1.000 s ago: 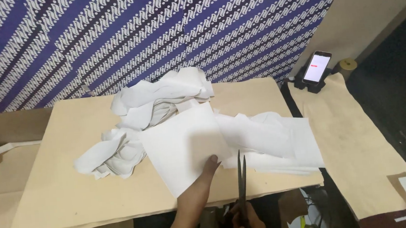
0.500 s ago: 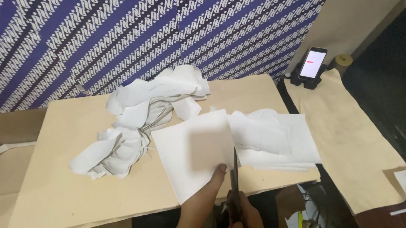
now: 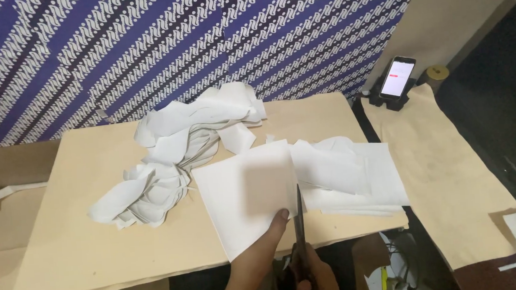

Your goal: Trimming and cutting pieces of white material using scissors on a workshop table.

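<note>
- Left hand (image 3: 264, 247) pinches the near edge of a white paper sheet (image 3: 246, 197), thumb on top, above the table (image 3: 84, 254).
- Right hand (image 3: 315, 277) grips scissors (image 3: 300, 221), fingers curled, blades closed, along the sheet's right edge.
- Paper scraps (image 3: 168, 163) lie behind the sheet.

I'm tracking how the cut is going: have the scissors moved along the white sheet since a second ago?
Yes. The scissors have advanced up the white sheet, away from the table's near edge.

Bare hands (image 3: 280, 252), no sleeves visible
</note>
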